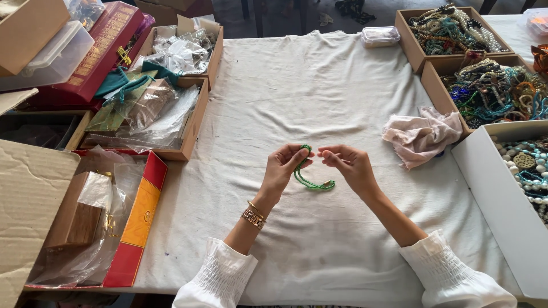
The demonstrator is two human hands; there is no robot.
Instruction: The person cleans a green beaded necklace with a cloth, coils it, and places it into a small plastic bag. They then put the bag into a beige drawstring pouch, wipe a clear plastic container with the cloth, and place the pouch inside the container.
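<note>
Green beaded strand (308, 179) hangs in a loop between the person's two hands, above the middle of the white cloth (319, 102) that covers the table. The left hand (283, 166) pinches the strand's upper end between thumb and fingertips; the right hand (349, 162) has its fingers curled together just beside that end, and whether it grips the strand cannot be told. The lower part of the loop sags toward the cloth, where a small gold-coloured piece shows. Judging by this, the handling of this one strand is under way, with nothing yet set down on the cloth. One green strand is in hand. Three open boxes of mixed beaded jewellery (491, 91) stand at the right, one crumpled pink cloth (422, 134) lies beside them, and one small clear lidded container (380, 36) sits at the far edge.
</note>
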